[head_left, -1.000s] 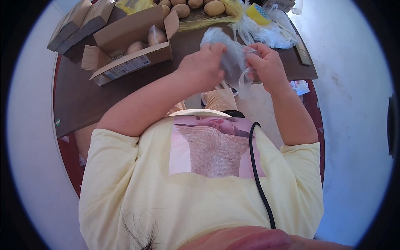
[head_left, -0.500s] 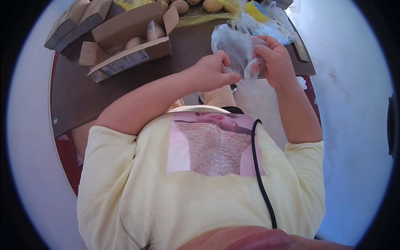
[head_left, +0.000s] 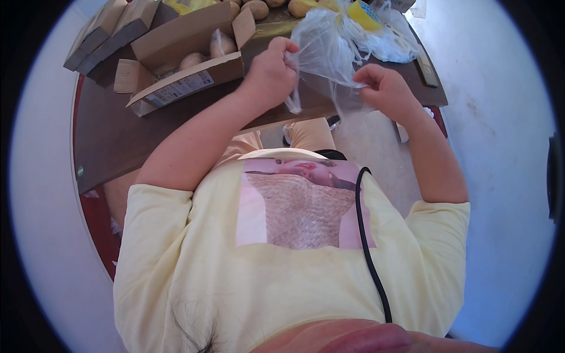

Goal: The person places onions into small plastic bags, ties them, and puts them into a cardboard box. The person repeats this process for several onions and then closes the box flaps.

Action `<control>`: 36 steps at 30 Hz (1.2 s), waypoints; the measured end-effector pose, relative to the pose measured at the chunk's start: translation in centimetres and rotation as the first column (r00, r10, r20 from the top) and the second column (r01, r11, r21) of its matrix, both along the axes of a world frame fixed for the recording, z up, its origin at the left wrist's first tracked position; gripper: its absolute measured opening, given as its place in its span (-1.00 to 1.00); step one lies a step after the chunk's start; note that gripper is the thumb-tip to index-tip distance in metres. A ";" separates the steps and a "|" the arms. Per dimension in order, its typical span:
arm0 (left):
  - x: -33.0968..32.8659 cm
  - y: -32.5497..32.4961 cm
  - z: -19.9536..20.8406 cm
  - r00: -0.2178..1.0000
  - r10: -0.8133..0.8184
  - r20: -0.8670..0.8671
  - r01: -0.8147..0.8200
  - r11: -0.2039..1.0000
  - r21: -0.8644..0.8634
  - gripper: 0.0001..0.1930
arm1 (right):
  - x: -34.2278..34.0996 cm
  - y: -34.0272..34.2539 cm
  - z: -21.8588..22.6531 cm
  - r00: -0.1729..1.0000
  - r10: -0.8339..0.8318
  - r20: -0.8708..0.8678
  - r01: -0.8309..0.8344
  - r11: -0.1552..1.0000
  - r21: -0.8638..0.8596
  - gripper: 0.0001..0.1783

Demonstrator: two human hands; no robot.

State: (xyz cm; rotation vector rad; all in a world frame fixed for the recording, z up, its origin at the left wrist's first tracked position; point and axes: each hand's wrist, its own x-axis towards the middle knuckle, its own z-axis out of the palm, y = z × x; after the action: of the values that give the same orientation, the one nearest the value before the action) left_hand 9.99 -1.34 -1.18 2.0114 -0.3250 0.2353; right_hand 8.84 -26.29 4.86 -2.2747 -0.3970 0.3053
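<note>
A clear plastic bag point(head_left: 322, 50) is stretched between my two hands above the table's near edge. My left hand point(head_left: 273, 70) is closed on one side of its mouth, and a twisted strip of plastic hangs below the fingers. On the other side, my right hand point(head_left: 384, 89) pinches the film between thumb and fingers. The bag looks thin and crumpled, and I cannot make out anything inside it. Left of my left hand stands an open cardboard box point(head_left: 187, 82) with potatoes point(head_left: 221, 44) in it, one of them wrapped in clear plastic.
Several loose potatoes point(head_left: 255, 10) lie at the back of the brown table point(head_left: 129, 138). Closed grey-brown boxes point(head_left: 109, 29) are at the far left. More clear bags point(head_left: 395, 44) and a yellow tape roll point(head_left: 364, 16) lie at the back right, near a flat dark bar point(head_left: 426, 70).
My hands have moved apart, the left one leftward and up, spreading the bag between them. The box and potatoes stay where they were.
</note>
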 end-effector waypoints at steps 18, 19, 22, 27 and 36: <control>-0.8 0.3 2.1 0.990 -0.008 -0.144 0.011 1.000 0.016 -0.69 | 0.0 -1.4 -6.2 0.848 -0.076 0.525 0.278 0.907 -0.316 -0.38; -0.9 0.5 2.2 0.987 -0.013 -0.159 0.014 1.000 0.010 -0.68 | 1.1 -2.7 -6.0 0.864 -0.155 0.479 0.296 0.926 -0.234 -0.41; -1.1 1.3 1.9 0.993 -0.039 -0.109 0.055 0.988 0.145 -0.68 | 1.8 -3.6 -3.7 0.912 -0.396 0.108 0.364 0.902 0.231 -0.51; -1.9 1.9 1.1 0.988 -0.077 -0.135 0.108 0.965 0.241 -0.71 | 0.5 -4.6 -0.4 0.926 -0.225 -0.304 0.368 0.349 0.862 -0.60; -2.4 4.5 2.8 0.700 -0.585 -0.409 -0.102 0.485 -0.869 -0.84 | -2.2 -5.0 -2.3 0.995 -0.025 0.098 0.013 0.992 0.126 -0.81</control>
State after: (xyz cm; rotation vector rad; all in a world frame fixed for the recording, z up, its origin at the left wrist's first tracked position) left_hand 7.58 3.19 1.60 0.8795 -0.0076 -0.4907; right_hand 6.61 -31.32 2.53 -2.1750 -0.4330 0.1536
